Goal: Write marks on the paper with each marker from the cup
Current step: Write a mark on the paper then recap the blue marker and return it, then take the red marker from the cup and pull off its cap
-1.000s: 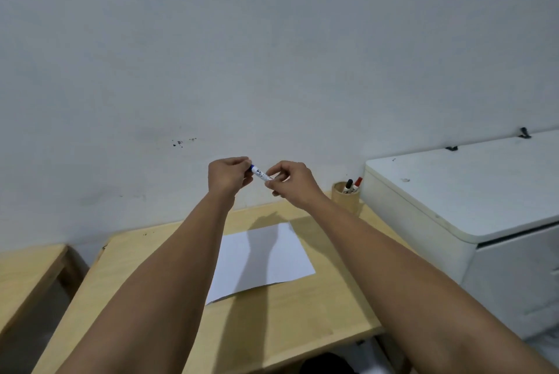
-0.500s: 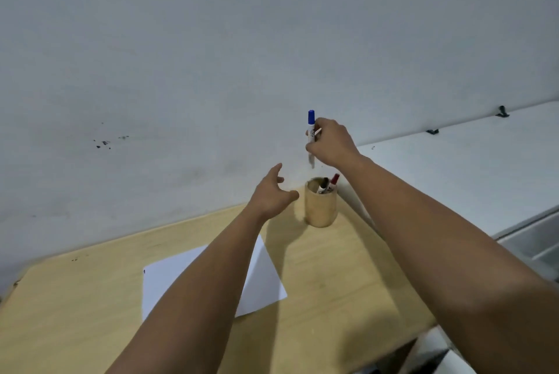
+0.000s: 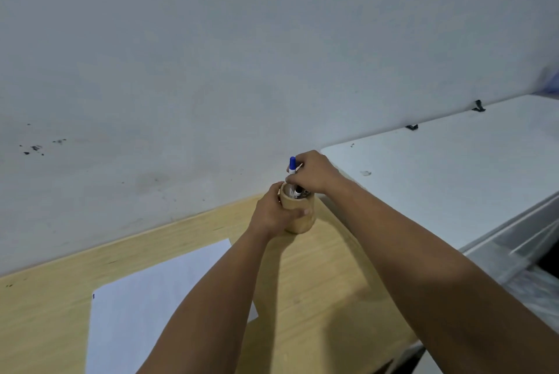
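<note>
Pale grey wall (image 3: 242, 56) across the whole background. White cabinet top (image 3: 453, 174) at right, beside a light wooden table (image 3: 326, 276). White sheet of paper (image 3: 157, 307) flat on the table at lower left, partly under the left forearm. Small round wooden cup (image 3: 298, 216) upright near the table's far edge. Left hand (image 3: 273, 213) wrapped around the cup's side, thumb pressed across its front. Right hand (image 3: 314, 172) just above the cup's mouth, fingers pinching a blue-capped marker (image 3: 292, 165), upright, cap up. Another marker with a black cap (image 3: 298, 192) inside the cup.
</note>
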`<control>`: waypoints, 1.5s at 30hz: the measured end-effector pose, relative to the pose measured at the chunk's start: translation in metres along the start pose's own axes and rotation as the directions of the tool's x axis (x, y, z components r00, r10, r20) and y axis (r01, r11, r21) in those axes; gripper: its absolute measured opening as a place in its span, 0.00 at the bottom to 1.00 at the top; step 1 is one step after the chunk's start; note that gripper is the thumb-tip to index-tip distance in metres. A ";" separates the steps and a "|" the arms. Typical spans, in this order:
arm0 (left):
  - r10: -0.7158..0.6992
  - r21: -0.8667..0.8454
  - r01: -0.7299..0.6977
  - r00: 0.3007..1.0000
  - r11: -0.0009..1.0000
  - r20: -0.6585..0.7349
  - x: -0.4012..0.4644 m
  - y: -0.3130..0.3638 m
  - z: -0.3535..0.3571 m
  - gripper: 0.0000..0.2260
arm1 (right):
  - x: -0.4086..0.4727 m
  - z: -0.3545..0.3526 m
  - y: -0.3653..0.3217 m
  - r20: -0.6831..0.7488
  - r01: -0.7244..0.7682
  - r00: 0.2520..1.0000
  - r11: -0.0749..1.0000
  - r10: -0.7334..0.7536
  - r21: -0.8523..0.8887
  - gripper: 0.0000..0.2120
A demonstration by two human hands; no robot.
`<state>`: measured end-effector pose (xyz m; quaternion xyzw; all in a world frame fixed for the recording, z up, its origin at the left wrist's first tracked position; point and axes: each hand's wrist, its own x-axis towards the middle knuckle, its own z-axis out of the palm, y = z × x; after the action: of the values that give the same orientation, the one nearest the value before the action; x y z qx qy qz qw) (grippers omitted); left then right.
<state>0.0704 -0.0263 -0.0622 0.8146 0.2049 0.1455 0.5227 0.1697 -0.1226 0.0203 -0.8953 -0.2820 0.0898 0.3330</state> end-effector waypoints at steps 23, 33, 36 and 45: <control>-0.020 0.042 0.021 1.000 0.999 -0.013 0.000 0.002 0.003 0.38 | -0.009 -0.024 0.037 0.010 0.032 0.999 0.983 -0.034 0.181 0.04; 0.000 0.169 0.000 1.000 0.986 -0.004 -0.023 0.037 -0.052 0.40 | -0.023 -0.065 -0.037 -0.295 0.307 0.942 0.770 -0.162 0.559 0.09; 0.042 0.153 -0.026 0.994 0.988 -0.097 -0.041 0.047 -0.082 0.26 | -0.042 -0.053 -0.064 -0.153 0.221 0.975 0.689 -0.159 0.691 0.14; 0.012 0.047 0.011 0.889 0.999 -0.458 -0.118 0.034 -0.184 0.34 | -0.098 0.035 -0.125 0.255 0.158 0.917 0.866 -0.307 0.475 0.11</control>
<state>-0.1092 0.0499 0.0421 0.7698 0.3255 0.3286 0.4398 0.0209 -0.0812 0.0723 -0.7272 -0.4116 0.2554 0.4864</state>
